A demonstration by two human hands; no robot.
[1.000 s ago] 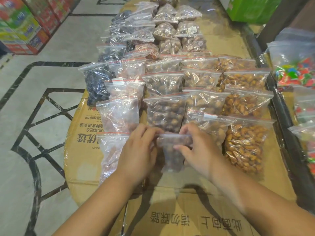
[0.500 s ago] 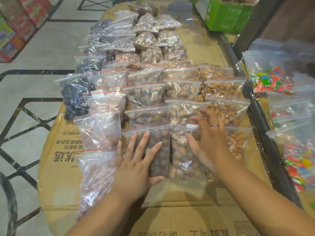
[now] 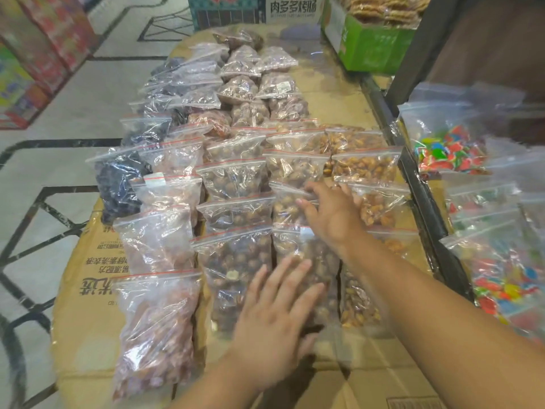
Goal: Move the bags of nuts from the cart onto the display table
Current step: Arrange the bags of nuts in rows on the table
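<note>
Ok, we see both hands flat, nothing gripped. Our left hand [image 3: 277, 317] lies palm down, fingers straight and spread, over the near ends of two bags: the dark-nut bag [image 3: 233, 261] and the brown-nut bag [image 3: 298, 243] just right of it. Our right hand [image 3: 333, 214] is farther out, palm down, fingers extended over the next bag [image 3: 283, 211] up that same column; motion blur hides whether it touches. All the bags of nuts [image 3: 236, 178] we can see lie in overlapping rows on the cardboard-covered display table [image 3: 85, 261], columns running near to far. Leftmost column has dark-filled bags [image 3: 121, 184]. Right of the table, a black frame [image 3: 424, 202] with bags of coloured sweets [image 3: 451, 152] beyond it. A green box [image 3: 371, 45] sits at the far right
</note>
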